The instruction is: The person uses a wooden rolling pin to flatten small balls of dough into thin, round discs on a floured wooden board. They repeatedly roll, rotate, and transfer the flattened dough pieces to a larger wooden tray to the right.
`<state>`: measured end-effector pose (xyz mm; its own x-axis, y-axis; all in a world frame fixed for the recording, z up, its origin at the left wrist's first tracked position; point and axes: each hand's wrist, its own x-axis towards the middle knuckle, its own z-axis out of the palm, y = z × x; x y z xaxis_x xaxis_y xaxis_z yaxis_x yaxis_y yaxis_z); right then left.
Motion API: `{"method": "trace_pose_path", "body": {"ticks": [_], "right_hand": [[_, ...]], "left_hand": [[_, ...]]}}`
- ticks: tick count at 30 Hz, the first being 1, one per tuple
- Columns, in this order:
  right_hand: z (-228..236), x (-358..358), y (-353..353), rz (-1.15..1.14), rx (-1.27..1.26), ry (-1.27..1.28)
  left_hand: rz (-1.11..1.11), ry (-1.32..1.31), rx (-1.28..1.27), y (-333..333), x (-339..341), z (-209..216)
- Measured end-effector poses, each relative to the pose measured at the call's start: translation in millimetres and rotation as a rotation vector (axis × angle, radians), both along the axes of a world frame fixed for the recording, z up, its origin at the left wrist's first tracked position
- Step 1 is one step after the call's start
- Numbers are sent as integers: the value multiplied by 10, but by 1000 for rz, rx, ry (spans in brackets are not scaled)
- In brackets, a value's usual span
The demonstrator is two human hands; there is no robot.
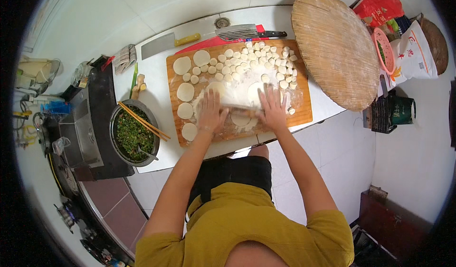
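Both my hands lie flat on a blurred rolling pin (243, 107) above a floured wooden board (304, 106). My left hand (210, 111) has its fingers stretched forward, palm on the pin's left end. The fingers of my right hand (273, 107) are likewise extended, its palm over the right end. A flattened dough round (241, 120) shows just below the pin, and another pale round (255, 92) lies beyond it. Rolled dough wrappers (185, 92) line the board's left side. Several small dough pieces (260, 57) cover its far right part.
At left stands a bowl (114, 141) of chopped green filling, with chopsticks (142, 118) and a spoon (147, 154). Behind the board lie a cleaver (159, 46) and a black-handled knife (271, 34). A large round woven lid (335, 50) and pink basket (384, 53) stand right.
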<state>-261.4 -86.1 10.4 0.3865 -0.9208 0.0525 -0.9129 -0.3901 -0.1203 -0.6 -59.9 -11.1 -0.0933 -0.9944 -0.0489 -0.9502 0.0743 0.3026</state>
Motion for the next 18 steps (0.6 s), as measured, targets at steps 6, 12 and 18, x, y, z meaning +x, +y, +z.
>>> {"method": "trace_pose_path", "body": {"ticks": [6,12,18], "right_hand": [[-148,-118,236,10,1,15],[-123,-207,354,145,161,-87],[131,-291,281,24,-77,-270]], "left_hand": [[-23,-26,103,347,-22,181],[107,-35,-105,469,-81,129],[174,175,242,222,-687,506]]}}
